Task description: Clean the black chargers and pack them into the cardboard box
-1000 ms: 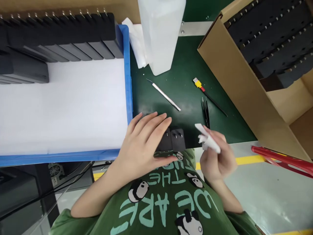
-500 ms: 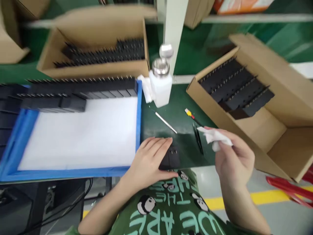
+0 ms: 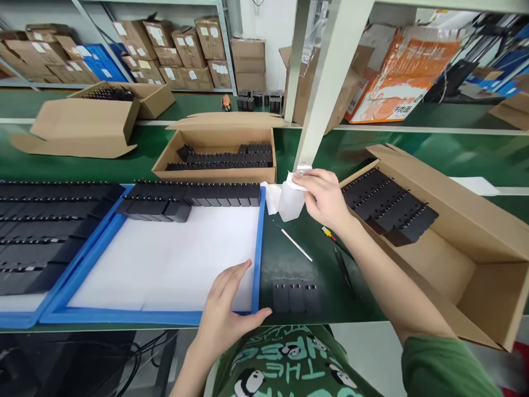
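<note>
My right hand holds a folded white tissue against the top of a white dispenser bottle, covering its mouth. My left hand is empty, fingers spread, over the front right corner of a blue-rimmed tray. To its right, several black rectangular parts with small metal pins lie side by side on the green table. Between them and the bottle lies a thin silver-white rod-like tool. Dark tweezers and a cable with a yellow connector are under or beside my right forearm.
Rows of black parts line the tray's back edge; another filled tray adjoins it on the left. An open carton of black parts stands right, another behind. A white post rises behind the bottle.
My right hand has carried the tissue forward and left onto the bottle top. My left hand has moved left off the black parts, uncovering them. The view has tilted up.
</note>
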